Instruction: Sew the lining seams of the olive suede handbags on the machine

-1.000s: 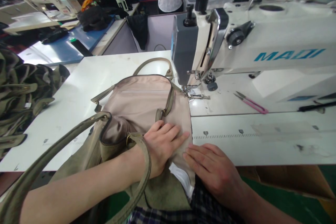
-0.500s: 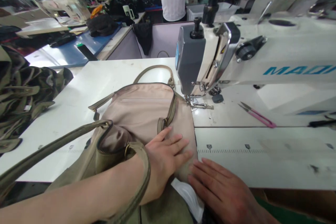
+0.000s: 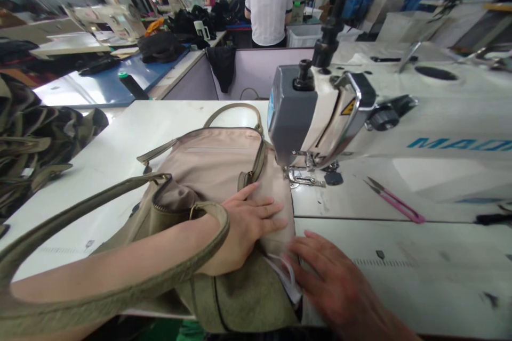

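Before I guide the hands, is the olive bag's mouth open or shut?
Open: the edges of the olive bag stand apart at its mouth, and the pale pink lining shows between them.

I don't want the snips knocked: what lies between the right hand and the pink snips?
In the head view, only tabletop shows between the right hand and the snips, crossed by a dark seam.

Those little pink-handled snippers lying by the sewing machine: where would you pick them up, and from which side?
I'd take the snippers by the closed end of the pink handles, coming from the near right. They lie slanted on the table, that end nearest the person's right side, while the metal blades point away to the left, so fingers should avoid the tips.
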### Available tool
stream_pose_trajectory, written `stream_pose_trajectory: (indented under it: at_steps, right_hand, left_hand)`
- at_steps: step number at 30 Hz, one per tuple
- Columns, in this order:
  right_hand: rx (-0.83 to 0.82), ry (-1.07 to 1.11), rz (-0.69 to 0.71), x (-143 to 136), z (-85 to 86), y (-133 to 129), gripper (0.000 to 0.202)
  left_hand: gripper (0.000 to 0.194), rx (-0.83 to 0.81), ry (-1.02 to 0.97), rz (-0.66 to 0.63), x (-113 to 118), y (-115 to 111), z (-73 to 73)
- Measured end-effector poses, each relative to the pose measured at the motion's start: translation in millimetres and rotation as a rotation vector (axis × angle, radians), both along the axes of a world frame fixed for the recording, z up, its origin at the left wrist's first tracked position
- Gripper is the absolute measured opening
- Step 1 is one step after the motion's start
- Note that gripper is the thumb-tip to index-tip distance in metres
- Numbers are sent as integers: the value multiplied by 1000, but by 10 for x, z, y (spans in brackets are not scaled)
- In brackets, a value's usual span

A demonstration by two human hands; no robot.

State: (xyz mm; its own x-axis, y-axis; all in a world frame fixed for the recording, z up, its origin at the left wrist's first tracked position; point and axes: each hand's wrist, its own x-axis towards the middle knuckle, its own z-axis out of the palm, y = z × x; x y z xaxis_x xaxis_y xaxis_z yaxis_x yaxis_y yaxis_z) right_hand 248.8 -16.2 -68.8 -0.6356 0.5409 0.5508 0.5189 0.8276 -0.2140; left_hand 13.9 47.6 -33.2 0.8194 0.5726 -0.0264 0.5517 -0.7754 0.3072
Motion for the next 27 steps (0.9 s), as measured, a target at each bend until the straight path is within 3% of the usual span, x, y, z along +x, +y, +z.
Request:
stream_pose_trajectory:
  at_steps: [7,12,19,22,25,27]
  right_hand:
    - [-19,-11,16,-17,21,219,30]
    - [-18,-9,25,0,-17,403,26]
    - [22,-41,34,-46,-35,683,31]
    - [9,-45,41,-50,-52,769,30]
    - [-6,-59,44,-45,-74,810,30]
    - [-7,-52,40,-46,-85,816,31]
  left_hand:
    - [61,-181,136,-17,42,360,263]
    - [63,-230,230,-23,89,580,371]
    - [66,-184,250,-56,71,935,339]
    - [50,-91,282,-37,57,1070,457]
    - [23,18,416,-43,39,965,722]
    - [27,39,410,-62,22,674,878]
